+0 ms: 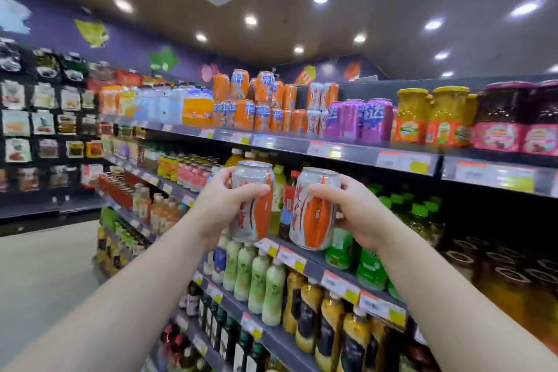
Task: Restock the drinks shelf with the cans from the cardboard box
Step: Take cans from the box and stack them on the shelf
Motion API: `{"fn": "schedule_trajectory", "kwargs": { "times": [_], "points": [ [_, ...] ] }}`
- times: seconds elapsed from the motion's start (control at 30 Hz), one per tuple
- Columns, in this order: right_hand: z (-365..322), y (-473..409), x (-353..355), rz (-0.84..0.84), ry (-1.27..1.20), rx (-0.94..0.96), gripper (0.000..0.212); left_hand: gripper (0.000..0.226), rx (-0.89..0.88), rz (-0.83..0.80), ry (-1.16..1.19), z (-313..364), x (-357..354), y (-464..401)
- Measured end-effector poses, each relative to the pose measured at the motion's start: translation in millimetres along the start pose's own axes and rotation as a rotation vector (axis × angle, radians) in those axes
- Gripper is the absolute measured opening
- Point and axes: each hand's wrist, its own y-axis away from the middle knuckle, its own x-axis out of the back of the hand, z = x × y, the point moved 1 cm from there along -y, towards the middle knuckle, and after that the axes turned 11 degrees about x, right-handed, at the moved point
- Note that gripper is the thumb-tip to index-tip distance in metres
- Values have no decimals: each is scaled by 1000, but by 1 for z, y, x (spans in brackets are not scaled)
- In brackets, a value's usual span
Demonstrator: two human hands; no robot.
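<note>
Your left hand wraps one silver-and-orange can; your right hand wraps a second can. Both grips hold upright, ready for the matching cans on the top shelf above them.

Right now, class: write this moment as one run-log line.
left hand: grips white-and-orange metal can | right hand: grips second white-and-orange can | both upright, apart, raised before drinks shelf | matching cans on top shelf
</note>
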Motion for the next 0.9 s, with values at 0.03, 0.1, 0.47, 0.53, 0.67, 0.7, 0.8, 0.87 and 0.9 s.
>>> {"fn": "schedule_trajectory", "kwargs": {
  "times": [0.03, 0.1, 0.47, 0.53, 0.67, 0.7, 0.8, 0.87, 0.9],
  "points": [
    [5, -14, -11, 16, 8, 2, 32, 42, -8, -27, -12, -1, 12, -18],
    [16, -38, -31, 60, 5, 10, 38, 39, -18, -81, -19, -2, 35, -52],
    [51, -116, -86, 353, 84, -110, 48, 54, 10, -404, 12, -6, 84, -208],
    [48, -121, -82, 383, 116, -114, 38, 51, 8, -430, 25, -8, 77, -223],
    [45, -144, -72, 448, 132, -82, 22, 45, -26, -500, 23, -12, 68, -257],
    [43, -151, -70, 452, 140, -70, 23, 45, -27, -508, 27, -11, 66, -265],
    [38, -176, -66, 455, 154, -31, 36, 45, -19, -539, 15, 0, 68, -290],
    [33, -196, -65, 424, 176, -15, 44, 48, -32, -552, 1, 11, 73, -307],
    [31, -207, -66, 404, 188, -5, 46, 49, -40, -555, -3, 17, 76, -317]
  ]
}}
